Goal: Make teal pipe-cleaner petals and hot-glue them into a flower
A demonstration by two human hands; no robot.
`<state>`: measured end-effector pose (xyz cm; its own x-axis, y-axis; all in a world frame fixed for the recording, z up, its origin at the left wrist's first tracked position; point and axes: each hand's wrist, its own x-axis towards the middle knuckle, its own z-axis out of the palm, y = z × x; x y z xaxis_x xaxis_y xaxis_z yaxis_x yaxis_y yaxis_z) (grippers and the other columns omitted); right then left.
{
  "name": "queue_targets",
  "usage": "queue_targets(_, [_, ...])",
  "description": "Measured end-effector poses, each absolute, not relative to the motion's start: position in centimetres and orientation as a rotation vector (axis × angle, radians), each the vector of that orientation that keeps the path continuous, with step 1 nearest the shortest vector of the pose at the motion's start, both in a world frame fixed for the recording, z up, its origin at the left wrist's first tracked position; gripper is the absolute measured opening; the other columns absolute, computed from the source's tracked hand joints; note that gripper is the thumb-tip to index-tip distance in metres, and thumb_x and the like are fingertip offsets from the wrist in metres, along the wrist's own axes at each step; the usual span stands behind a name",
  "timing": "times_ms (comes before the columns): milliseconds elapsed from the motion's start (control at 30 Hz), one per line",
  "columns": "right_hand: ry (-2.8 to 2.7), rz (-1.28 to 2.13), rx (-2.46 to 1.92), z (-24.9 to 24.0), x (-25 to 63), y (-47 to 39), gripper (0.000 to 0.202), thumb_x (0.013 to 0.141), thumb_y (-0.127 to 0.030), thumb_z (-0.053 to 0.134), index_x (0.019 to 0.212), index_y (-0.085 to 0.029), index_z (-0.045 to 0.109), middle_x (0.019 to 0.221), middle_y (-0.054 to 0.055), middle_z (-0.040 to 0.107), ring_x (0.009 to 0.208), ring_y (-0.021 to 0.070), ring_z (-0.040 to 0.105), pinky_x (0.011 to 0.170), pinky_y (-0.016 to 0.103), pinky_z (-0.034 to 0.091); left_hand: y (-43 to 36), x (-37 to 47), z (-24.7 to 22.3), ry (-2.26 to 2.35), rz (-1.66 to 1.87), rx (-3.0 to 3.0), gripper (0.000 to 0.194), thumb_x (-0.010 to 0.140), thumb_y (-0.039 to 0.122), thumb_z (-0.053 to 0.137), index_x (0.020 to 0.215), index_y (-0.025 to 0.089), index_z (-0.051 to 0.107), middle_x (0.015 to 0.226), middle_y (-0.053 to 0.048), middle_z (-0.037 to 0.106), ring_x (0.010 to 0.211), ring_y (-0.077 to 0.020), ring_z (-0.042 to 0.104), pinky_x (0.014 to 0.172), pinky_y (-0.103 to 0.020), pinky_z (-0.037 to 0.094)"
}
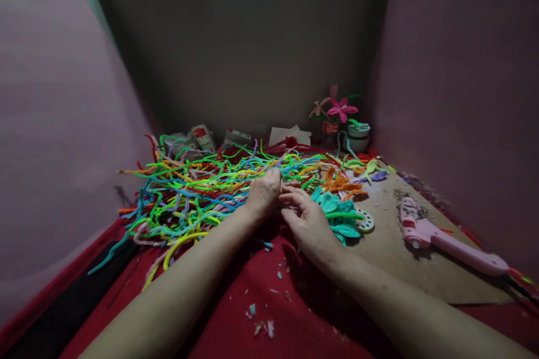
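Chenille stems (223, 196) lie mostly sideways, just past the left hand (265, 193) (nearer, curled in); right hand (309, 219) half-curled, can't tell what either holds tbh.

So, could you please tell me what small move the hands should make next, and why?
Perhaps open the left hand slightly: it is curled close against the right hand, by the fuzzy stems, and whatever it may hold is hidden.
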<state>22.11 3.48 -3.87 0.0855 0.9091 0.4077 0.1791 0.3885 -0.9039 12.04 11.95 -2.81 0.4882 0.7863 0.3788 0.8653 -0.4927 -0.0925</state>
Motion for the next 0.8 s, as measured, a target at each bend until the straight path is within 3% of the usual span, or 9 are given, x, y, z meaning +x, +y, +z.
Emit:
queue_targets(133, [-1.221, 0.994, -1.064, -4.1, 22.5, 4.3, 0.056, 0.065, -0.011, 0.05, 0.121, -0.021, 0.048, 0.102, 0.005, 0.061, 0.083, 0.0158, 0.056, 0.072, 0.028, 0.046, 11.4, 12.3, -2.9, -1.343, -0.397, -2.47, 0.024, 0.086, 0.024, 0.029, 0.095, 0.013, 0.048, 0.09, -0.011, 0.055, 0.072, -0.0189, 0.058, 0.057, -0.027, 0.041])
queue_targets(300, [-1.036, 1.233, -1.089, -4.4, 22.4, 4.6, 0.075, 0.065, -0.014, 0.051, 0.135, -0.013, 0.026, 0.089, 0.005, 0.061, 0.063, 0.0123, 0.054, 0.059, 0.027, 0.047, 11.4, 12.3, -3.0, -1.401, -0.423, -2.404, 0.022, 0.085, 0.02, 0.032, 0.098, 0.012, 0.047, 0.094, -0.013, 0.054, 0.078, -0.0204, 0.059, 0.061, -0.028, 0.043])
queue_targets(400, [-0.955, 1.287, -1.107, -4.4, 22.3, 4.6, 0.069, 0.062, -0.012, 0.053, 0.129, -0.014, 0.034, 0.086, 0.003, 0.058, 0.058, 0.0104, 0.053, 0.056, 0.025, 0.048, 11.6, 12.3, -3.0, -1.435, -0.433, -2.377, 0.021, 0.083, 0.018, 0.034, 0.097, 0.012, 0.048, 0.095, -0.013, 0.054, 0.078, -0.0199, 0.059, 0.063, -0.028, 0.043])
queue_targets(500, [-0.817, 1.29, -1.036, -4.2, 22.3, 4.7, 0.053, 0.058, -0.008, 0.054, 0.11, -0.018, 0.045, 0.084, 0.001, 0.056, 0.053, 0.009, 0.054, 0.047, 0.023, 0.048, 11.5, 12.4, -3.0, -1.394, -0.408, -2.417, 0.018, 0.082, 0.021, 0.036, 0.092, 0.014, 0.05, 0.092, -0.01, 0.056, 0.071, -0.0191, 0.059, 0.058, -0.028, 0.042])
queue_targets(633, [-0.649, 1.224, -0.956, -4.2, 22.6, 5.3, 0.044, 0.064, -0.012, 0.054, 0.105, -0.019, 0.037, 0.068, -0.005, 0.053, 0.043, 0.0104, 0.055, 0.04, 0.025, 0.049, 11.3, 12.4, -3.1, -1.401, -0.646, -2.515, 0.017, 0.079, 0.02, 0.038, 0.088, 0.015, 0.052, 0.087, -0.01, 0.058, 0.075, -0.021, 0.058, 0.063, -0.03, 0.041])
queue_targets(800, [-0.689, 1.397, -0.979, -4.4, 22.8, 5.8, 0.016, 0.065, -0.012, 0.058, 0.077, -0.014, 0.048, 0.047, -0.005, 0.05, 0.032, 0.0095, 0.048, 0.025, 0.017, 0.035, 11.3, 12.2, -3.2, -1.408, -0.757, -2.631, 0.016, 0.076, 0.018, 0.041, 0.086, 0.018, 0.054, 0.08, -0.006, 0.061, 0.073, -0.0176, 0.056, 0.067, -0.027, 0.041])
